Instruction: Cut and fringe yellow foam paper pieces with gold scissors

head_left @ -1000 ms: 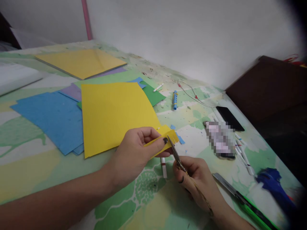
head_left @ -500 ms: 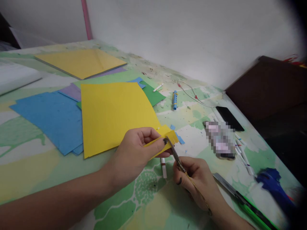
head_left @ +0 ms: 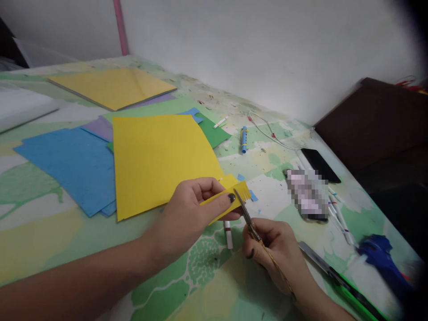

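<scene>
Our left hand [head_left: 187,214] pinches the strip [head_left: 230,198] taut; just beside it, our right hand [head_left: 277,254] grips scissors [head_left: 245,216], blades biting its edge.

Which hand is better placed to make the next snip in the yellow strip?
Right. The right hand already holds the scissors, blades at the fringed yellow strip; the left hand pinches that strip.

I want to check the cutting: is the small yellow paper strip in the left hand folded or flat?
Folded. The left hand pinches the yellow strip doubled lengthwise, two layers showing, with fringe cuts at its end where the scissors meet it.
</scene>
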`<state>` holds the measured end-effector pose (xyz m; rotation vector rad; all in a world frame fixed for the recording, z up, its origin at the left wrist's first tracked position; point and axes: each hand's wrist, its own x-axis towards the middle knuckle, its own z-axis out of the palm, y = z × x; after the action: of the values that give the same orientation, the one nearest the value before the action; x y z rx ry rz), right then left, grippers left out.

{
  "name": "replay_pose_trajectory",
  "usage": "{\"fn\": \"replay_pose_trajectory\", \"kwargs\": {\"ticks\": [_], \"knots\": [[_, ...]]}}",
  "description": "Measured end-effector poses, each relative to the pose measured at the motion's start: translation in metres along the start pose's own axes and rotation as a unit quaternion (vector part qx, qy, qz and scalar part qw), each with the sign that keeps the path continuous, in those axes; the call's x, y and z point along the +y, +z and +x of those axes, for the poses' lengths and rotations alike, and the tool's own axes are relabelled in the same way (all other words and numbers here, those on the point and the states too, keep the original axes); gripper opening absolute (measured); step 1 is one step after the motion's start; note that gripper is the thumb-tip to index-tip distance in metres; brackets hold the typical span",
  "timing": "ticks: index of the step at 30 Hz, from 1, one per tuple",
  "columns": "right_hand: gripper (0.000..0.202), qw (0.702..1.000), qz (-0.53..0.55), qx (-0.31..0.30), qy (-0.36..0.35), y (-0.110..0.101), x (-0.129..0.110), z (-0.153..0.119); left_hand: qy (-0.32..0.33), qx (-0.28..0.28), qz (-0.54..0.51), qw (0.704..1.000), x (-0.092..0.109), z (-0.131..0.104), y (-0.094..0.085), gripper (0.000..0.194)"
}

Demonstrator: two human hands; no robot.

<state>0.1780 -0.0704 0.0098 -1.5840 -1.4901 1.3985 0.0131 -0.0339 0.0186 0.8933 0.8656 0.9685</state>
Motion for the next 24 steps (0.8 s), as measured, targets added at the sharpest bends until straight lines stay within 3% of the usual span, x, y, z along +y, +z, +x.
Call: {"fn": "replay_pose_trajectory", "kwargs": {"ticks": [24], "knots": [[0.048, 0.993, 0.092, -0.065, -0.035, -0.0006, 0.0031, -0.0027, 0.009, 0.008, 0.016, 1.0, 0.0009, 0.0, 0.0001, 0.016]]}}
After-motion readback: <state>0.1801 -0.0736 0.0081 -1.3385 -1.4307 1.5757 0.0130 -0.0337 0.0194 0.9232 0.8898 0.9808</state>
